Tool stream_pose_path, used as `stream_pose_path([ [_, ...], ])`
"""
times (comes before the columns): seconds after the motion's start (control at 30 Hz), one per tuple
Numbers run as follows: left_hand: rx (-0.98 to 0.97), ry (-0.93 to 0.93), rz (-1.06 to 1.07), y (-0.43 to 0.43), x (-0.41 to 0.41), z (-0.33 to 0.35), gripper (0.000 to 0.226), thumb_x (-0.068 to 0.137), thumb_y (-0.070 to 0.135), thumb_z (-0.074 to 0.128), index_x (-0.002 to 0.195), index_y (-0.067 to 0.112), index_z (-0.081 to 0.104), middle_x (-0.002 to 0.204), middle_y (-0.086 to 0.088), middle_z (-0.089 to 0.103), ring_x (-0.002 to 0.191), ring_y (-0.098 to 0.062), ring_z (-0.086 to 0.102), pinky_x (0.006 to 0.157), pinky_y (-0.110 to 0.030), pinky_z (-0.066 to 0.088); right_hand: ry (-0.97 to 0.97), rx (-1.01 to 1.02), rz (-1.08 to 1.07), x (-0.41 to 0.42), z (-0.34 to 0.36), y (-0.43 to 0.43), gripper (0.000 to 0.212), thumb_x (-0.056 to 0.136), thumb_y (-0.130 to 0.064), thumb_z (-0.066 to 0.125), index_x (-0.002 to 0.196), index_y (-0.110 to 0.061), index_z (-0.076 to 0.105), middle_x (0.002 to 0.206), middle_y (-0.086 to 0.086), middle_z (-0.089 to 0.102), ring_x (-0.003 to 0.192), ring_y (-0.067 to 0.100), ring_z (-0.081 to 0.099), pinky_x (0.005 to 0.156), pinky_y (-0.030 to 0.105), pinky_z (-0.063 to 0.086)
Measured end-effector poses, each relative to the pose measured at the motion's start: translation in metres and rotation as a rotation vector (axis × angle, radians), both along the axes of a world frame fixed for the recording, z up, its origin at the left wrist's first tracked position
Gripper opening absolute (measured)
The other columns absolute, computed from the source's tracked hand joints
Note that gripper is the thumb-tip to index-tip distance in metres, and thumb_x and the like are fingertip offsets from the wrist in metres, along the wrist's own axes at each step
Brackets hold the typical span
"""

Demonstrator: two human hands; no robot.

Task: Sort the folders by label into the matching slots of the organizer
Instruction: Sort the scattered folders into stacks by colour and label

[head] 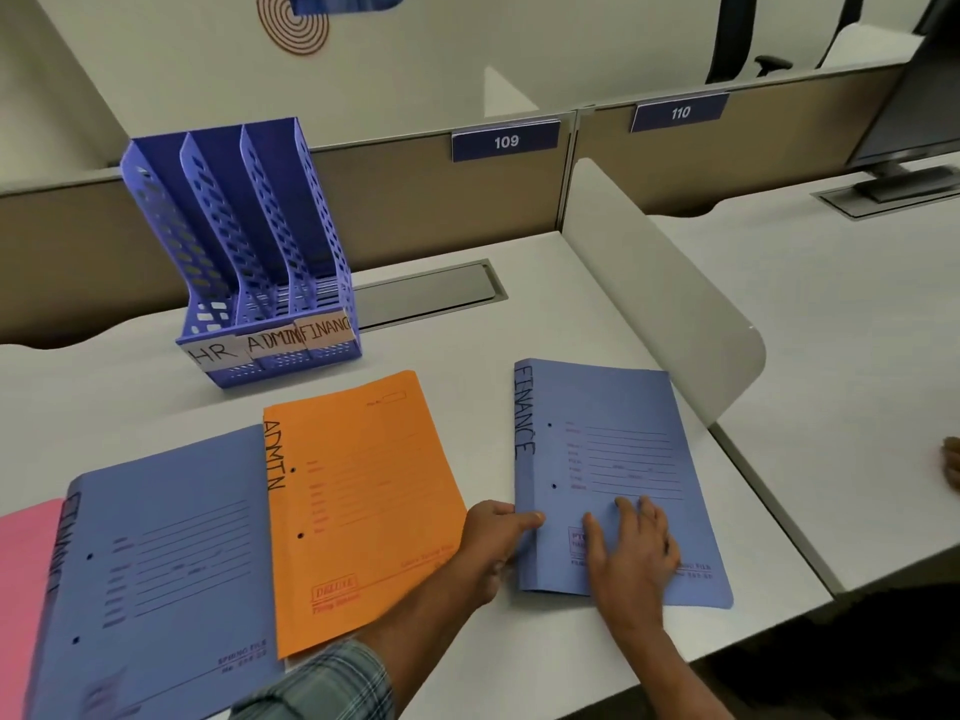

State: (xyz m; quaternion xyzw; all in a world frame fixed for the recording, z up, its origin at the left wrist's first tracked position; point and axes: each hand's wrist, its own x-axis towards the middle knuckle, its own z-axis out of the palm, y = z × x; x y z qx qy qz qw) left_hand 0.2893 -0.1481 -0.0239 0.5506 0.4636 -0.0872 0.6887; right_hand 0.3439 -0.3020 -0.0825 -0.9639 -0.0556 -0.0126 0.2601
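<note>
The blue FINANCE folder [623, 439], lying near right on the desk [545, 324], is looking light and bendy, so the left hand [498, 537] is pinching its stiffer spine while the right hand [631, 556] is pressing flat, fingers straight, on the cover.

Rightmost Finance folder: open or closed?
Closed: the Finance folder lies flat, cover down; left hand pinches its spine, right hand presses on top.

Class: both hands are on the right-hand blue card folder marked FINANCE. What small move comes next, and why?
Probably lift the blue FINANCE folder by its spine: left hand pinches that edge, right hand lies flat on top, purple plastic organizer's FINANCE slot looks empty.
</note>
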Motion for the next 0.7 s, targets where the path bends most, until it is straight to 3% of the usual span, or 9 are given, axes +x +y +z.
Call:
stream_pose_path([
  [0.07, -0.019, -0.031, 0.012, -0.002, -0.001, -0.001, 0.033, 0.076, 0.02, 0.082, 0.102, 0.012, 0.062, 0.103, -0.005, 0.07, 0.086, -0.016, 0.065, 0.06, -0.022, 0.051, -0.009, 0.014, 0.003, 0.0, 0.001, -0.001, 0.046, 0.091, -0.042, 0.06, 0.127, -0.013, 0.055, 0.143, 0.016, 0.047, 0.137, 0.034, 0.036, 0.111, 0.057, 0.025],
  [0.27, -0.074, -0.093, -0.023, -0.006, -0.004, 0.004, 0.024, 0.075, 0.01, 0.077, 0.096, 0.015, 0.066, 0.094, -0.002, 0.074, 0.083, -0.016, 0.069, 0.057, -0.02, 0.053, 0.013, 0.091, 0.02, 0.002, 0.004, -0.003, 0.047, 0.09, -0.045, 0.059, 0.127, -0.017, 0.053, 0.145, 0.013, 0.045, 0.138, 0.031, 0.036, 0.112, 0.057, 0.025],
  [0.5, -0.141, -0.207, 0.042, 0.024, -0.024, 0.009, 0.03, 0.085, 0.005, 0.069, 0.114, 0.008, 0.063, 0.106, -0.009, 0.074, 0.092, -0.026, 0.071, 0.073, -0.036, 0.061, -0.008, 0.192, 0.016, -0.001, 0.02, 0.008, 0.046, 0.09, -0.043, 0.06, 0.126, -0.015, 0.053, 0.141, 0.013, 0.049, 0.133, 0.032, 0.042, 0.109, 0.058, 0.029],
  [0.6, -0.142, -0.237, 0.078, 0.048, -0.047, 0.01, 0.027, 0.089, 0.006, 0.067, 0.115, 0.006, 0.062, 0.116, -0.014, 0.072, 0.108, -0.035, 0.067, 0.094, -0.048, 0.056, -0.003, 0.215, -0.037, 0.0, 0.026, 0.012, 0.045, 0.092, -0.037, 0.061, 0.128, -0.012, 0.051, 0.141, 0.016, 0.049, 0.132, 0.035, 0.043, 0.107, 0.059, 0.031],
  [0.7, -0.151, -0.278, 0.119, 0.073, -0.078, 0.01, 0.029, 0.091, 0.005, 0.065, 0.12, 0.004, 0.062, 0.12, -0.015, 0.071, 0.112, -0.035, 0.066, 0.1, -0.049, 0.052, 0.049, 0.304, -0.06, 0.001, 0.032, 0.019, 0.043, 0.093, -0.032, 0.061, 0.128, -0.012, 0.049, 0.136, 0.014, 0.052, 0.126, 0.036, 0.047, 0.105, 0.059, 0.033],
])
